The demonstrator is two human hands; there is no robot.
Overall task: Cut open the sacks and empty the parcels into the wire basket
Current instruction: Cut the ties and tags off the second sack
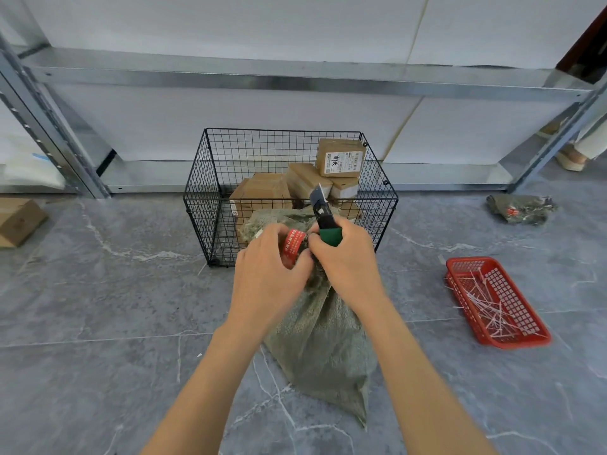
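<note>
Grey tiled floor, wire basket (203, 224) at 12 o'clock partly filled with cardboard parcels (340, 157).
One crumpled sack (520, 210) lies at 2 o'clock, seemingly emptied; the green woven sack (322, 339) at centre is not yet cut. The left hand (269, 274) curls its fingers round the red-taped neck (291, 243); the right hand (348, 257) wraps a utility knife (323, 215), blade up.

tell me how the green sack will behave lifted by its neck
Probably floppy: the sack creases and sags below its bunched neck. Likely light for its size, as its lower end lies flat on the floor. Rough weave should resist slipping.
</note>
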